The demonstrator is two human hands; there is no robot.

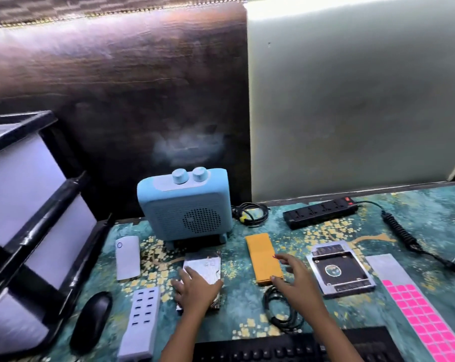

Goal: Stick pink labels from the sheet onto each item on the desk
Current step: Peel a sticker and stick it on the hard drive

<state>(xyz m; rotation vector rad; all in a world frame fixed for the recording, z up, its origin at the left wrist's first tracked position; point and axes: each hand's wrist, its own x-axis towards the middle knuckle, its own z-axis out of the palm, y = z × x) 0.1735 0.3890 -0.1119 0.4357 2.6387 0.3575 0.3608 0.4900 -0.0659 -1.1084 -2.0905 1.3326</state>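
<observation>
Pink label (274,256) may be creased if pressed askew.
R hand (296,280) fingers spread over orange case (263,257); L hand (197,291) splayed flat on hard drive (205,267).

The 2 forearms are pointing forward. The left hand (195,290) is lying palm down, fingers flat. The right hand (296,280) is hovering palm down, fingers spread.

Head view, close, down over desk (417,205)

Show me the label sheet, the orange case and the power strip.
label sheet (417,313): head view, on its pink labels.
orange case (261,253): head view, middle of its top.
power strip (320,211): head view, middle of its top.
</observation>
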